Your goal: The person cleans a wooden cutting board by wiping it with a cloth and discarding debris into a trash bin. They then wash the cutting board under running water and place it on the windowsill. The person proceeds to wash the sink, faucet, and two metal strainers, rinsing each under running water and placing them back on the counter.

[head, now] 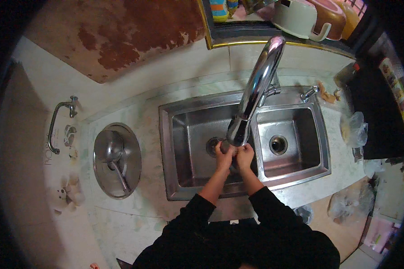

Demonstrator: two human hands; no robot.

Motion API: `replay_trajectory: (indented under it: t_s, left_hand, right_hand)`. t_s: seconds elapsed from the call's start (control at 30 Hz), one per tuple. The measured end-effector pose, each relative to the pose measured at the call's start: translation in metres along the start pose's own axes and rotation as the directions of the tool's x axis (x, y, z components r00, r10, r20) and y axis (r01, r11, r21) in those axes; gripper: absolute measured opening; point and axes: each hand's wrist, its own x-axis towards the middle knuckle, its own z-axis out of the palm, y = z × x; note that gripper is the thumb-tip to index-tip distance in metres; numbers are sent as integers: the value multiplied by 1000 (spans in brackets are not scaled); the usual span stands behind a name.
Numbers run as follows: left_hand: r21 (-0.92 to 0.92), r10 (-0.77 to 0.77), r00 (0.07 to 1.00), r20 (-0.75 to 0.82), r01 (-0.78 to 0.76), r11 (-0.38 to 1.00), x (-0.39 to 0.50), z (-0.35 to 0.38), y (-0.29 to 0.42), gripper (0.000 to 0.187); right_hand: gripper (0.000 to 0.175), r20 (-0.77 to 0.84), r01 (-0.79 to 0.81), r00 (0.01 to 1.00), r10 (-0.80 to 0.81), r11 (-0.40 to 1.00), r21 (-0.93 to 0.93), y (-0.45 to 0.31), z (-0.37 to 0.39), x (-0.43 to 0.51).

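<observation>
Both my hands are close together under the spout of a chrome faucet [256, 84], over the large left basin of a stainless steel double sink [195, 161]. My left hand [224, 157] has its fingers around a dark, rounded object [225, 146], too small and blurred to identify. Beside it, my right hand [245, 156] is curled; whether it also grips the object cannot be made out. The faucet head partly covers the fingers. Behind my left hand lies the basin's drain [214, 145].
A smaller basin [289, 164] with an open drain adjoins on the right. Left on the counter is a round metal basin [99, 181] holding a metal ladle [119, 175]. A wall tap [54, 124] projects at far left. Plastic bags [358, 129] lie right; a white mug-like container [294, 18] stands on the ledge.
</observation>
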Motion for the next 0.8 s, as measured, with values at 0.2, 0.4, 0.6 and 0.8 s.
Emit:
replay_trajectory:
  t_s: [0.2, 0.4, 0.6, 0.8]
  left_hand:
    - [-507, -271, 930, 248, 363, 782, 3, -25, 11, 56]
    - [-586, -147, 901, 409, 382, 715, -25, -34, 34, 45]
    - [-559, -6, 970, 241, 144, 817, -23, -1, 12, 38]
    - [-436, -229, 873, 431, 424, 794, 1, 3, 21, 34]
  right_hand:
    - [26, 332, 366, 896, -295, 914, -174, -7, 22, -31]
    - [19, 145, -422, 906, 398, 875, 239, 13, 9, -1]
    - [27, -42, -397, 917, 397, 918, 5, 12, 9, -2]
    - [38, 535, 398, 821, -198, 870, -289, -23, -37, -18]
